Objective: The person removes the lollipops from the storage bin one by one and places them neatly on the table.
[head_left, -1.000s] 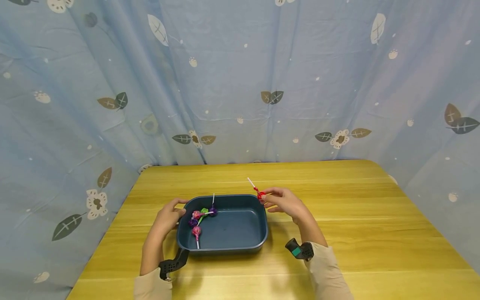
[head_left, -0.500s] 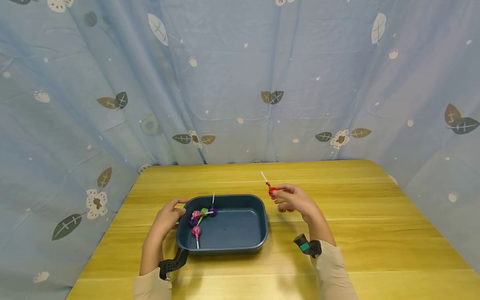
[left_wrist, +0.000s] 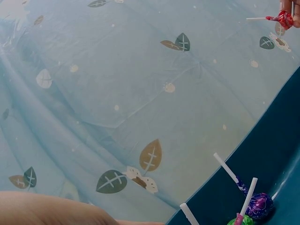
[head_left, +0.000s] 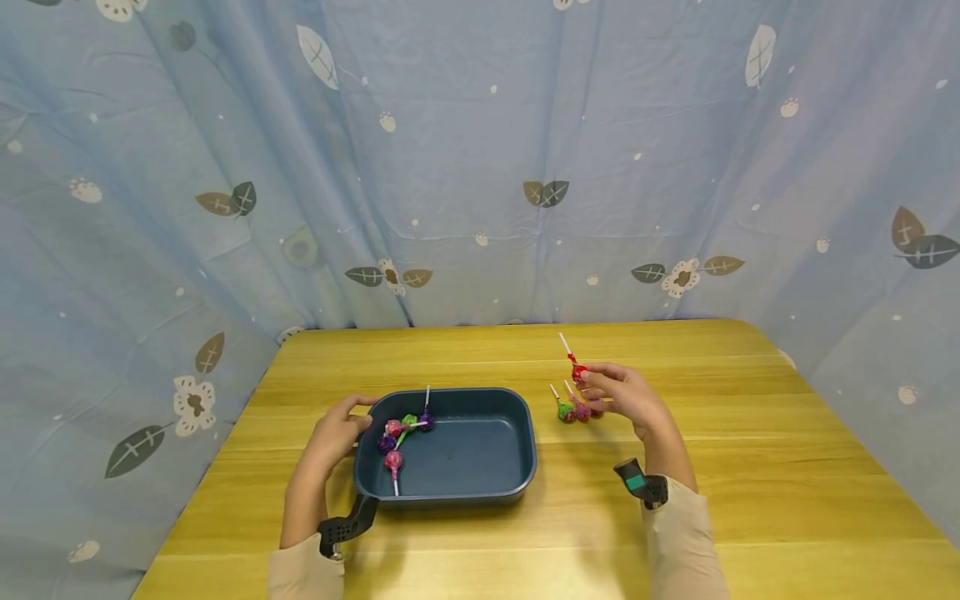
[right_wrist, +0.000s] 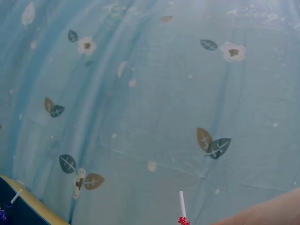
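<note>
My right hand (head_left: 627, 395) pinches a red-wrapped lollipop (head_left: 578, 372) by its candy end, the white stick pointing up and left. It is held over the table, just behind several lollipops lying there, among them a green one (head_left: 566, 412) and a pink-purple one (head_left: 582, 410); the hand partly hides another. My left hand (head_left: 339, 432) grips the left rim of a dark blue bin (head_left: 480, 467). Inside, at the bin's left end, lie several lollipops, including a pink one (head_left: 393, 461), a green one (head_left: 408, 422) and a purple one (left_wrist: 259, 205).
The bin stands on a yellow wood-grain table (head_left: 750, 467), left of the loose lollipops. A blue patterned curtain (head_left: 480, 167) hangs behind the table and along its sides. Each wrist wears a black camera mount, such as the right one (head_left: 643, 485).
My right hand has moved right with the red lollipop, from the bin's right rim to above the table, uncovering the lollipops lying there. The left hand keeps its place on the bin.
</note>
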A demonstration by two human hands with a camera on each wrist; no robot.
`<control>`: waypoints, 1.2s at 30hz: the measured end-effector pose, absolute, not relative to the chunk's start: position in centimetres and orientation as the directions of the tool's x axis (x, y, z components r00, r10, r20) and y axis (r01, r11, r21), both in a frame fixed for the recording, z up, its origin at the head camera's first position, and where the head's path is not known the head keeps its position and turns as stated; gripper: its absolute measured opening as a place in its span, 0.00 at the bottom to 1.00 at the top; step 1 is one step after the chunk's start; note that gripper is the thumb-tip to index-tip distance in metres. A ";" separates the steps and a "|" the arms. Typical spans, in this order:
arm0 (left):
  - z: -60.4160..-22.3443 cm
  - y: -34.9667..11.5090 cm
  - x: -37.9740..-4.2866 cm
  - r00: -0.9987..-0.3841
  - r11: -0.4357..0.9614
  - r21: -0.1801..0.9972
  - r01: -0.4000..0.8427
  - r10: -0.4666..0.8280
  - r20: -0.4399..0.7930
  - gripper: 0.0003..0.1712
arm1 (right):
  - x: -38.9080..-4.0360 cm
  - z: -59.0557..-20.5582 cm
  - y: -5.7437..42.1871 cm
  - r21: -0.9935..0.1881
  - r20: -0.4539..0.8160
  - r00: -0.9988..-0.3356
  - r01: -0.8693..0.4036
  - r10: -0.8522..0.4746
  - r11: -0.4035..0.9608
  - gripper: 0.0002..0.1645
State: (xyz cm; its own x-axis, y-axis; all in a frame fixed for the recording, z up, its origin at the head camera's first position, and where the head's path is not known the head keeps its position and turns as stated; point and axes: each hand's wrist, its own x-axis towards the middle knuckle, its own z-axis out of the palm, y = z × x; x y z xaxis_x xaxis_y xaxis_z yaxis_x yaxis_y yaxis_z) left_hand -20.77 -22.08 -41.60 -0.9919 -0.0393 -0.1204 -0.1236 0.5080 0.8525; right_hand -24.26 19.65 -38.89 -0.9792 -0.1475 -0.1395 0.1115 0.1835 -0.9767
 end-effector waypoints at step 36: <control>-41.6 -22.1 -20.8 -0.992 0.524 0.842 -0.125 -0.051 -0.115 0.19 | -25.0 -42.0 23.0 -0.953 -0.223 -0.974 0.226 0.039 0.201 0.30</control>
State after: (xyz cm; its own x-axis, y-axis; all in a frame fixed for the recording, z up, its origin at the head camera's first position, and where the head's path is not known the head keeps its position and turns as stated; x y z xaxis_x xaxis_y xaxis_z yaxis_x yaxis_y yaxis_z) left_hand -20.76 -22.11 -41.63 -0.9921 -0.0510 -0.1149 -0.1245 0.5241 0.8425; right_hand -24.95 22.96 -42.01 -0.9740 0.0386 -0.2232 0.2264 0.2012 -0.9530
